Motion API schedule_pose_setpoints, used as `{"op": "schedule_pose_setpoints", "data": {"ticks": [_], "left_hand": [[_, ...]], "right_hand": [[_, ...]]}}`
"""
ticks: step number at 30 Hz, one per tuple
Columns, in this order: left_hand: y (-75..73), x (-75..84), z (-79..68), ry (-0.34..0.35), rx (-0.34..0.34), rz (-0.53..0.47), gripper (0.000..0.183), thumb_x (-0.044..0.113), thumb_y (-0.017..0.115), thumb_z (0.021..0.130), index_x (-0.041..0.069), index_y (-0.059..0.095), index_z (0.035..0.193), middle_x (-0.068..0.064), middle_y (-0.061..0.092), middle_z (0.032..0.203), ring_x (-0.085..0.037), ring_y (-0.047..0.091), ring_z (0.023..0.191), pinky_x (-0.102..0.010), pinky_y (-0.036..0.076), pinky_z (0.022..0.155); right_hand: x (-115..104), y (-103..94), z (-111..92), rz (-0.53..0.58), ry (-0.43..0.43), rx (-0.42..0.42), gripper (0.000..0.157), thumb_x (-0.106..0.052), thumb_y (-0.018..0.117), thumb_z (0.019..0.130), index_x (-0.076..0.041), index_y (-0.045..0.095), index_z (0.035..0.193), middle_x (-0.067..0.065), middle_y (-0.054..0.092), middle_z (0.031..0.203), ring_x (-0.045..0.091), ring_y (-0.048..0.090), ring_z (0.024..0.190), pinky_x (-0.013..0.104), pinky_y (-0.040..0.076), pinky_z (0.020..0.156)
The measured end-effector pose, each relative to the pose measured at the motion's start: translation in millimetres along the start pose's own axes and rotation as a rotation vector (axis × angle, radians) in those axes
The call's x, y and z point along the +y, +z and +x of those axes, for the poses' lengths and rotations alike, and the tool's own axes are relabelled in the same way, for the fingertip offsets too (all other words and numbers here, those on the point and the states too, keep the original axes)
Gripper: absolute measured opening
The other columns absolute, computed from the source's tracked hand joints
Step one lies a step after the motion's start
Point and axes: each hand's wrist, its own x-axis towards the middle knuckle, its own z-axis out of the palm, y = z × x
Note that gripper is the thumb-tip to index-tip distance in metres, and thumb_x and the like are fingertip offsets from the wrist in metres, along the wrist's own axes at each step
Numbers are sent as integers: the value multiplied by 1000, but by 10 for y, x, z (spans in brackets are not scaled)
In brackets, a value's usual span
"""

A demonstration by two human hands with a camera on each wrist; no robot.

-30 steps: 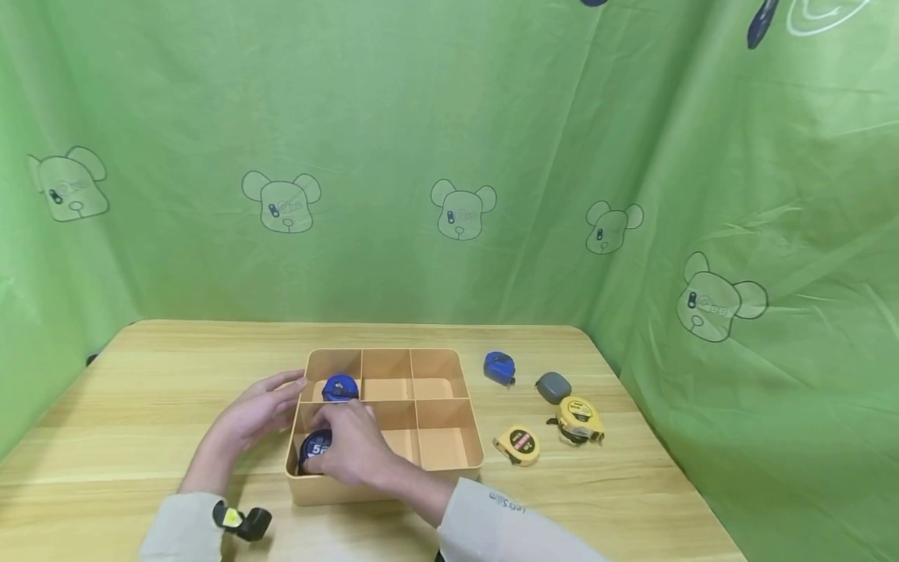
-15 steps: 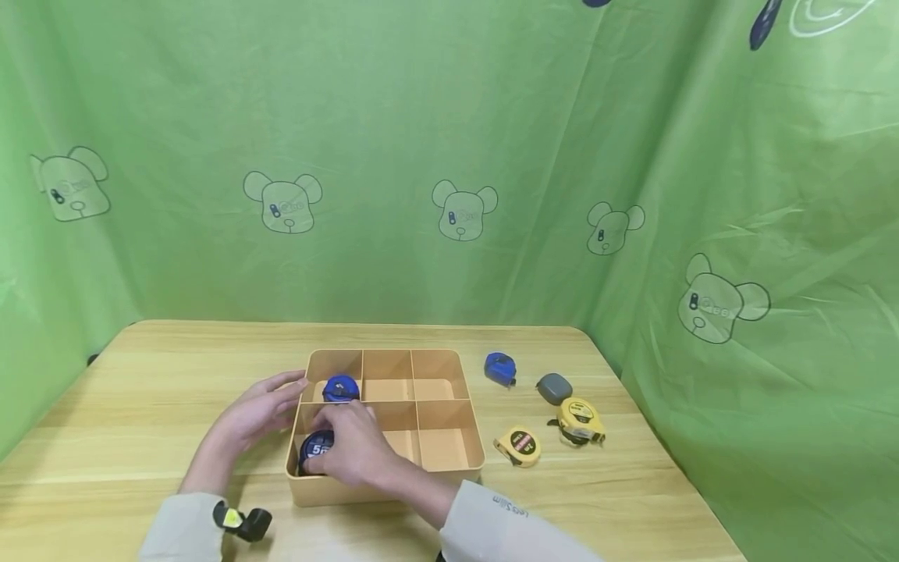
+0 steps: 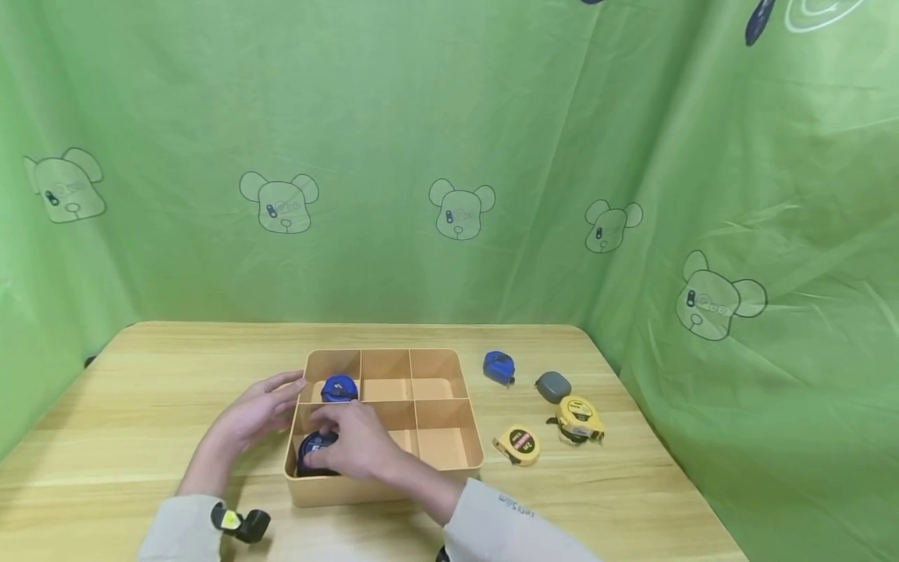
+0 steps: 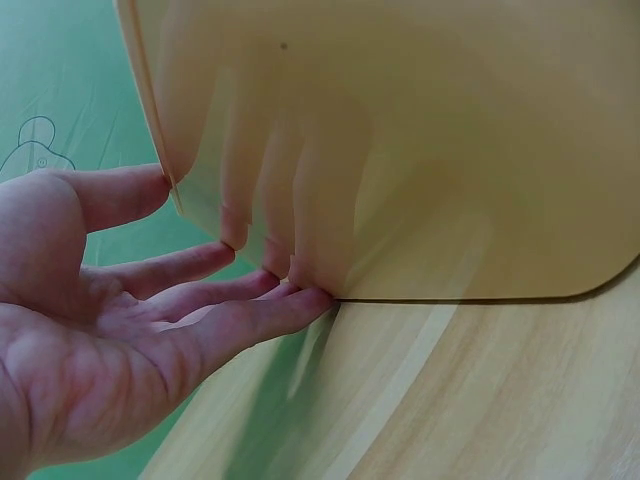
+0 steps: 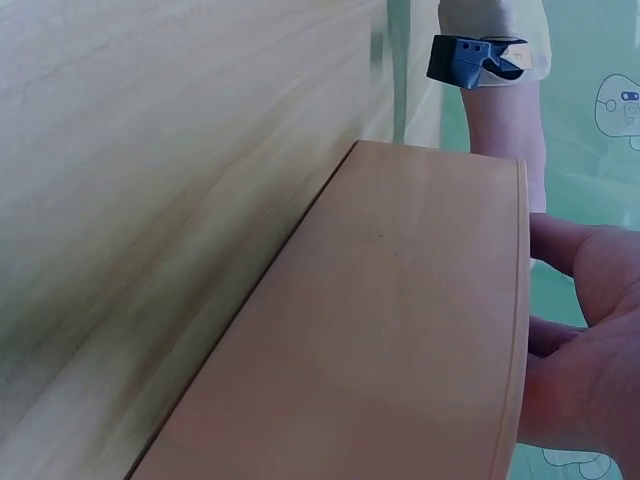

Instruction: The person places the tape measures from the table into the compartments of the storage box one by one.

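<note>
Our right hand [image 3: 357,442] curves over the dark tape measure [image 3: 318,442] in the box's [image 3: 382,490] near-left compartment, partly hiding it, and we cannot tell whether we pinch it. Our left hand's extended fingers touch the outer left wall, while a divider [image 3: 388,402] separates us from a blue tape measure [image 3: 339,386] behind. Beyond the right wall lie another blue tape [image 3: 499,367], a grey case [image 3: 553,386] and two yellow tapes [image 3: 580,418].

My feed shows one six-compartment box [image 3: 330,492]; at the right fingers [image 3: 330,414], one dark tape measure [image 3: 314,443]; beyond them, two blue tapes [image 3: 499,368], two yellow tapes [image 3: 523,446], one grey case [image 3: 553,387].
</note>
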Motion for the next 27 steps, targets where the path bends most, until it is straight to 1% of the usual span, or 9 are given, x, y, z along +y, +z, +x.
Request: {"op": "schedule_pose_setpoints", "data": {"ticks": [7,12,19,27], "left_hand": [[9,16,-17,1,-1,-8,74,35,48,108,-5,12,159,-33,35,156,-49,34,146,-60,31,120],[14,24,-21,-2,6,-5,74,35,48,108,-5,13,159,-33,35,156,-49,34,146,-61,30,120],[14,13,-14,-5,12,1,75,36,49,107,-6,14,159,-34,36,156,-49,35,145,-62,30,120],[11,10,-17,-1,7,10,75,36,49,108,-6,13,159,-34,35,156,-49,34,146,-61,30,120]], "right_hand": [[-17,-53,-17,139,59,-2,47,-20,86,78,-9,72,122,0,76,96,5,67,87,16,52,79],[-30,-81,-28,185,89,13,46,-19,83,81,-9,71,124,0,75,95,2,65,80,15,52,74],[-39,-137,-38,192,90,38,43,-18,81,84,-10,71,124,0,76,97,4,68,84,16,53,79],[-30,-169,-48,203,94,43,43,-17,80,84,-10,70,125,-2,75,96,3,68,82,16,55,77]]}}
